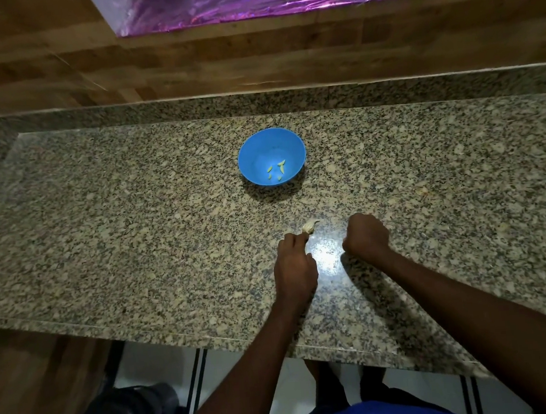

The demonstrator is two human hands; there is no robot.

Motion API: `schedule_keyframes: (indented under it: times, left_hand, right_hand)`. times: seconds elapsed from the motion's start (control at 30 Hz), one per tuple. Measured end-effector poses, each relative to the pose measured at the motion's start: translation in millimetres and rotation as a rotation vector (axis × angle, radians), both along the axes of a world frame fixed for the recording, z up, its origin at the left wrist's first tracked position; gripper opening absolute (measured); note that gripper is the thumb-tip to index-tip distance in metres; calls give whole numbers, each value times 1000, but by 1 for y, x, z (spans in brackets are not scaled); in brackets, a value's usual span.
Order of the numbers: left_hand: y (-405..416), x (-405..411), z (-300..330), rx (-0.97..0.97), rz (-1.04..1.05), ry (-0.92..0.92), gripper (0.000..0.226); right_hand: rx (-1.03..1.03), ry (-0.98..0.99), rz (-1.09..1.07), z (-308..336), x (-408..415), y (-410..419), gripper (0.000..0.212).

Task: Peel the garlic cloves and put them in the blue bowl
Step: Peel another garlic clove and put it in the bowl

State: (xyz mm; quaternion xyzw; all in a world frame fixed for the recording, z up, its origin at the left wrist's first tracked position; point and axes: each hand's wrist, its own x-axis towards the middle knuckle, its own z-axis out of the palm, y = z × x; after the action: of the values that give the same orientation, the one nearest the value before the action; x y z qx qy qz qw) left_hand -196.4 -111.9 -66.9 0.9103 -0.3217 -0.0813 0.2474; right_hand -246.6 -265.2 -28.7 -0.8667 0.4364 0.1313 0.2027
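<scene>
- While the left hand (pixel 294 265) pinches the garlic bulb (pixel 309 227) near the worktop's (pixel 100 223) front edge, the right hand (pixel 366 234) is fisted; contents cannot be told.
- Blue bowl (pixel 271 156), mid-worktop toward the back edge, holds a few peeled cloves (pixel 277 170).

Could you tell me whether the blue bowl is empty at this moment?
No, the blue bowl already holds a few small pale peeled cloves lying on its bottom.

Pretty dim overall. One overhead light throws a white glare patch on the polished table (pixel 327 251), and the blue bowl (pixel 271 156) drops a dark shadow toward the camera. Wide-angle bending and soft blur at the edges.
</scene>
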Motion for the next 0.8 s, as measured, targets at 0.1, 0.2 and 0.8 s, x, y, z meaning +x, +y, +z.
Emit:
schedule_keyframes:
  times: [0.1,0.2,0.8]
  left_hand:
    - [0,2,-2,-4,-16,-8,44]
    - [0,0,-2,-38,0,6,43]
    - [-32,-8,35,-471,208,1094,2]
  right_hand:
    - [-120,-7,150,3,1,9,8]
    - [-147,-53,254,-3,-4,6,7]
    - [930,-586,-335,14,-58,-19,12]
